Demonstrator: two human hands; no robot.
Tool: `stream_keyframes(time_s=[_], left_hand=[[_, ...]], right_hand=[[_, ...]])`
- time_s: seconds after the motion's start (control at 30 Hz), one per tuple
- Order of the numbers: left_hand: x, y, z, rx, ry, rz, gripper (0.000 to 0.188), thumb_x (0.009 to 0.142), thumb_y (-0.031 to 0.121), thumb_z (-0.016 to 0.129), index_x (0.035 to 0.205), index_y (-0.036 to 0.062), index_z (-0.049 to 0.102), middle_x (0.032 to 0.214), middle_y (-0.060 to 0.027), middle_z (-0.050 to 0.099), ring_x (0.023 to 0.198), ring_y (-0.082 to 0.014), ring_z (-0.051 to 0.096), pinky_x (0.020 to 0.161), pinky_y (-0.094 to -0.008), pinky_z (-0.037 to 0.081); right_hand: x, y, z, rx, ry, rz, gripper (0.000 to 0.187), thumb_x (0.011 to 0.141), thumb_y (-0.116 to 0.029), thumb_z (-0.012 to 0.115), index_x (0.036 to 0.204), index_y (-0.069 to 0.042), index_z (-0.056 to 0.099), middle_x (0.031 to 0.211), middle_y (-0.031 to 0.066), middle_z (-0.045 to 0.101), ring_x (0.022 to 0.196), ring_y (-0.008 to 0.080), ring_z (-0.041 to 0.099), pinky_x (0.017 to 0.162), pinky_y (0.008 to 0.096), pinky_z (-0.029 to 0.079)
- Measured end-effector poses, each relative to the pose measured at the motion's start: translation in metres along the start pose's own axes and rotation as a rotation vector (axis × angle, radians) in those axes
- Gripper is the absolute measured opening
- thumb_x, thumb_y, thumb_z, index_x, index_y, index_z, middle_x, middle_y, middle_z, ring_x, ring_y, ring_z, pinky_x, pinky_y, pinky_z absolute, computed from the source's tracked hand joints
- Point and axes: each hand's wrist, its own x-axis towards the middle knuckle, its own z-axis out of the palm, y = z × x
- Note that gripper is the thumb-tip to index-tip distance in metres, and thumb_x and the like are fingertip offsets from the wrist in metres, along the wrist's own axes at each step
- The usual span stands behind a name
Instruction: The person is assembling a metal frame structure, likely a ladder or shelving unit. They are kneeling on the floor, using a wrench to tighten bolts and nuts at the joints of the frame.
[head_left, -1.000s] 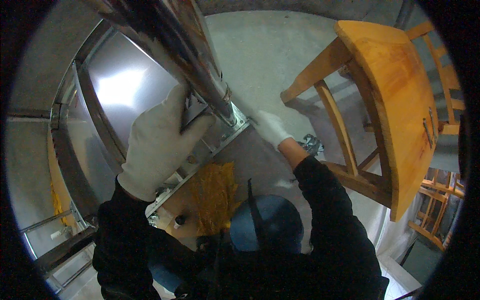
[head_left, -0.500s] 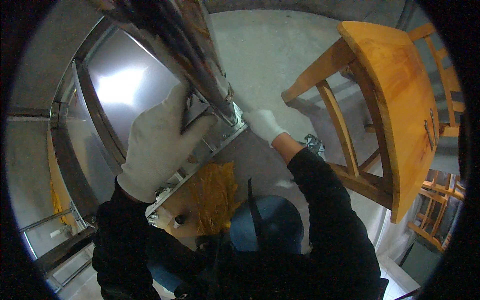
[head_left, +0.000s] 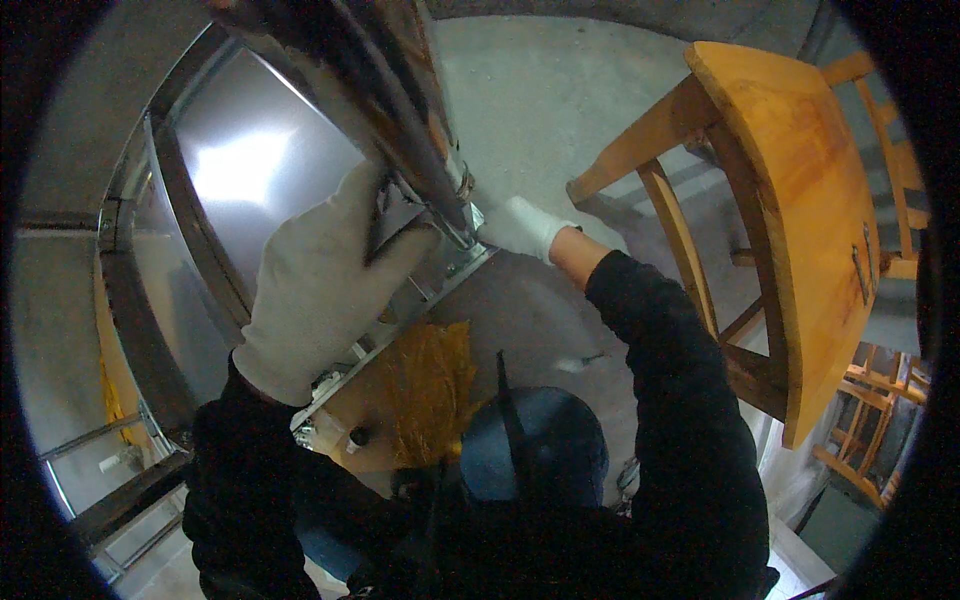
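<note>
My left hand [head_left: 315, 290], in a pale grey work glove, is closed against a brown-and-silver metal post [head_left: 405, 125] that slants down from the top. Its thumb reaches toward the post's lower end, and part of its fingers is hidden. My right hand [head_left: 522, 230], in a white glove, has its fingers drawn together at the right of the post's foot, by the corner of a metal frame [head_left: 462, 262]. Whatever those fingers pinch is too small and blurred to name. A shiny metal panel [head_left: 250, 120] lies behind my left hand.
A wooden stool-like seat [head_left: 790, 200] stands tilted in view at the right, its legs toward my right arm. Orange-yellow plastic sheeting [head_left: 432, 370] lies below the frame edge. More wooden chairs [head_left: 870, 420] are at the far right.
My right hand has shifted slightly to the right, and its forearm has swung outward to the right. My left hand stays nearly in place at the post.
</note>
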Motion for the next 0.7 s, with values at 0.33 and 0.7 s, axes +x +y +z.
stream_keyframes(time_s=[0.33, 0.7], left_hand=[[-0.001, -0.004, 0.002, -0.027, -0.013, -0.026, 0.045, 0.084, 0.033, 0.064, 0.114, 0.0031, 0.049, 0.080, -0.0225, 0.063, 0.079, -0.0401, 0.064, 0.070, -0.0468, 0.050], [0.000, -0.002, 0.002, -0.026, -0.013, -0.028, 0.043, 0.084, 0.035, 0.064, 0.108, 0.0027, 0.050, 0.078, -0.0231, 0.063, 0.076, -0.0412, 0.064, 0.068, -0.0482, 0.049]], right_hand=[[0.004, 0.005, -0.012, -0.005, -0.220, 0.049, 0.021, 0.082, -0.016, 0.057, 0.098, -0.008, 0.068, 0.092, 0.0190, 0.067, 0.084, 0.0383, 0.067, 0.070, 0.0459, 0.055], [-0.007, 0.012, -0.001, 0.257, -0.075, 0.132, 0.018, 0.084, -0.023, 0.057, 0.094, -0.011, 0.066, 0.089, 0.0171, 0.066, 0.084, 0.0393, 0.064, 0.073, 0.0474, 0.050]])
